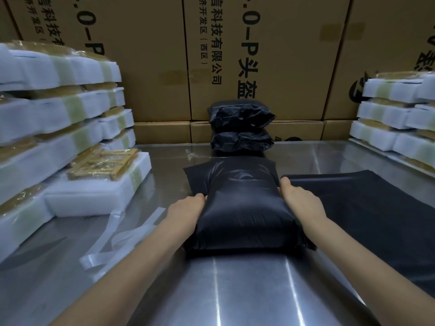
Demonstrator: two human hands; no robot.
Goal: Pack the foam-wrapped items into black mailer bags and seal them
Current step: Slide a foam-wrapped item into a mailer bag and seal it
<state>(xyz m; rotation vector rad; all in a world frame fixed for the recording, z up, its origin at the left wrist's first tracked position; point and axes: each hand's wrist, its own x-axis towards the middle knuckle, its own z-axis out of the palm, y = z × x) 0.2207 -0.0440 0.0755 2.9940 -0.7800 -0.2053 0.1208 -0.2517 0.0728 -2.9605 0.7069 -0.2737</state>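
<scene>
While lying on table (235,290), filled mailer bag (242,208) gripped between both hands' fingers (286,182).

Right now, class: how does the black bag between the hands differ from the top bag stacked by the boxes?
The held bag lies smooth on the table, both hands at its sides; the top stacked bag is crumpled, rests on another bag, untouched. Both are filled black mailers.

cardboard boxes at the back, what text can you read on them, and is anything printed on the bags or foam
"科技有限公司" and "(西区)": middle cardboard box, sideways
".0-P头盔": same box, large, cut off at the top
"科技有": left cardboard box, partly hidden
Right cardboard box: cropped, unreadable
Filled mailer bag, foam-wrapped items: none
</scene>
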